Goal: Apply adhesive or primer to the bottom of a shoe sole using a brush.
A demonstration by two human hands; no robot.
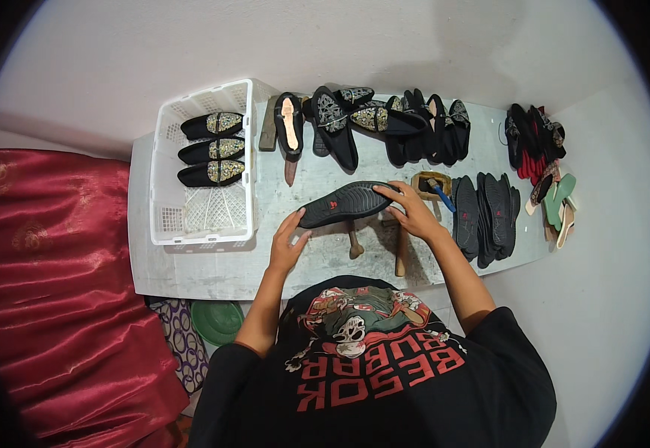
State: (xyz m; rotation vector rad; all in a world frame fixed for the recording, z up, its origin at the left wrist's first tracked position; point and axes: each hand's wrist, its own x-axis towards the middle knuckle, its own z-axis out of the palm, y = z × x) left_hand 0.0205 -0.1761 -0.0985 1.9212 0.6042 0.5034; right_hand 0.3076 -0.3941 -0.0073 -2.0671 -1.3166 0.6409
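Note:
A black ridged shoe sole (351,203) with a small red mark is held level over the table, its tread side turned up. Its left end rests in the fingers of my left hand (289,240). My right hand (414,215) grips the other end, thumb below and fingers over the top edge. Whether an upper is attached underneath cannot be seen. Below the sole lie a pale wooden handle (355,245) and a second wooden handle (401,252), their far ends partly hidden. Past my right hand sits a small yellowish container (420,184) with a blue-handled brush (442,195).
At the left stands a white plastic basket (162,216) holding three decorated black shoes (213,149). More shoes (334,123) line the table's (280,261) back. Stacked black soles (493,216) lie at the right, near green shoe forms (558,200). Red cloth (48,276) hangs left.

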